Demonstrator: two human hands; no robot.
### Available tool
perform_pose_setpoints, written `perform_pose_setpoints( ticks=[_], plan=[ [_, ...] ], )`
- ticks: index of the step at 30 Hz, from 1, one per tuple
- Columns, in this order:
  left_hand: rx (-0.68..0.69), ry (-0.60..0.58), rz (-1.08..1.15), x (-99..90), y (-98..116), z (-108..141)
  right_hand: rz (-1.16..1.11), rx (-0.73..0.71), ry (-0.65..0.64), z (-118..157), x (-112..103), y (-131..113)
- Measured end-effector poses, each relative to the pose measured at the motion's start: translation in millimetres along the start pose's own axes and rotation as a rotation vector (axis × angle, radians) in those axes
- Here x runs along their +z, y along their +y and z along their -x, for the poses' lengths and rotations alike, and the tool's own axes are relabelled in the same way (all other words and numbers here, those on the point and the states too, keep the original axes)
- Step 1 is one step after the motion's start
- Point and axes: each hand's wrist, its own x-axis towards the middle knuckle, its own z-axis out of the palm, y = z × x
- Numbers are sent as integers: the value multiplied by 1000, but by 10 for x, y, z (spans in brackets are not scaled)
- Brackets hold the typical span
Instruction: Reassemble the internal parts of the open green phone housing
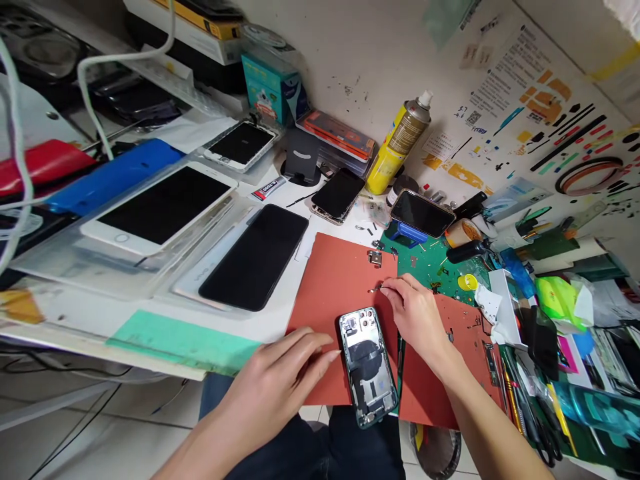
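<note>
Open phone pokes past the red mat's near edge!
Left hand beside it, fingers slightly apart; right hand pinching a small part, mostly hidden.

Open phone housing on mat

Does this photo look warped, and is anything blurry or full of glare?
In the head view, yes: a wide lens seems to slant the table and lean the spray can. Its light looks fairly even, with no strong glare on the large black phone. Also in that view, the far right looks soft, and the small part at the right hand is too tiny to identify.
</note>
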Motion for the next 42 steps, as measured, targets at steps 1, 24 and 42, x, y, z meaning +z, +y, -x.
perform_pose_setpoints(
  ticks=[1, 24, 42],
  plan=[
    [-5, 2, 3, -2, 7, -8, -7, -29, 7, 24, -33, -10],
    [434, 71, -316, -2, 132, -336, -264, -351, -171, 181, -322, -277],
    [703, 39, -387, 0, 366, -188, -1397, 871, -61, 778, -251, -979]
  ],
)
